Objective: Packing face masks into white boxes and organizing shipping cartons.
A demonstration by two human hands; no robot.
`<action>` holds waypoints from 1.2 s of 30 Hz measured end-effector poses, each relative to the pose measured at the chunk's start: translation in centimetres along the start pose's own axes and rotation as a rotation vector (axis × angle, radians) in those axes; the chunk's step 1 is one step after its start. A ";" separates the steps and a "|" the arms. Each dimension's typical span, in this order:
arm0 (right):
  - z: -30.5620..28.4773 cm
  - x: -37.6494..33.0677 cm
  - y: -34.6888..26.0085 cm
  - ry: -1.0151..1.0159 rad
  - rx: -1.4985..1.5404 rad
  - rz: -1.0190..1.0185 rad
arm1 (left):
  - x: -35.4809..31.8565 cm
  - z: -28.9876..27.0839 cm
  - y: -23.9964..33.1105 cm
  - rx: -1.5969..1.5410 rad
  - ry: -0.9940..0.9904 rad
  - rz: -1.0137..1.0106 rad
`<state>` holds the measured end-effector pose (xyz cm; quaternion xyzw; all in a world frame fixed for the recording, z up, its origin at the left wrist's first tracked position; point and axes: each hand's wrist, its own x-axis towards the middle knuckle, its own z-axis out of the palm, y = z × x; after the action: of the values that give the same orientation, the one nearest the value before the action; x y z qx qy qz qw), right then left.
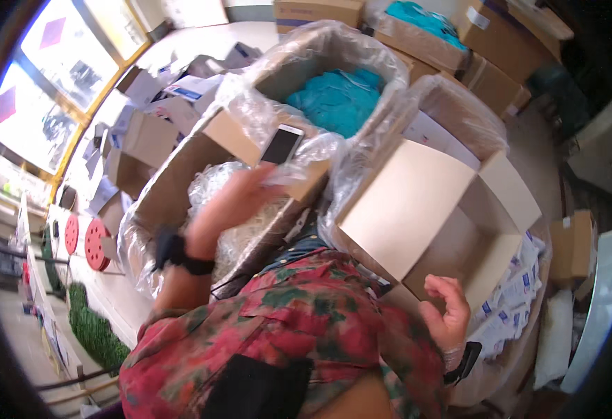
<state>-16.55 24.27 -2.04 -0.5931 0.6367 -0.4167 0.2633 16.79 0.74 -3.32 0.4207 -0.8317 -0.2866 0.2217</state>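
My left hand (240,199), smeared by motion, is above a lined carton (173,164) that holds crumpled clear plastic (215,187). Something translucent shows by its fingertips; whether they grip it I cannot make out. Just beyond lies a phone (282,144) with a dark screen, on the plastic at the carton's edge. My right hand (449,312) is loosely curled, with a gap between thumb and fingers and nothing visible in it. It is beside the near edge of an open cardboard box (407,209), whose flaps are spread and whose visible inside is bare.
Small white printed packets (508,300) lie beneath and right of the open box. A plastic-lined bin (264,77) ahead holds teal items (337,101). Empty boxes (149,136) pile up at the left by the windows. More cartons (501,42) stand at the far right.
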 end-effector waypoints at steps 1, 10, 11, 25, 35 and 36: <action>-0.5 -0.4 0.8 -0.029 -0.214 -0.053 | -1.1 -1.8 -0.2 0.189 0.084 -0.199; 1.7 -0.4 4.4 -0.248 -0.588 -0.089 | 1.8 5.7 1.1 -0.443 -0.018 -0.046; 1.7 -0.1 3.9 -0.241 -0.701 -0.132 | 2.8 7.3 4.9 -0.331 -0.120 0.022; 2.3 4.0 -8.0 -0.006 -0.967 -0.776 | 5.1 15.2 7.3 -1.062 0.136 -0.122; 0.5 4.7 -6.6 0.036 -0.767 -0.605 | 3.7 -11.1 -6.9 -1.161 0.981 0.176; 0.6 4.6 -5.7 0.033 -0.761 -0.609 | 3.6 -14.2 -8.1 -1.243 1.194 0.331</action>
<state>-13.73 19.99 3.18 -0.8000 0.5452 -0.2216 -0.1163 28.09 -10.26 2.25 0.1773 -0.3204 -0.3840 0.8476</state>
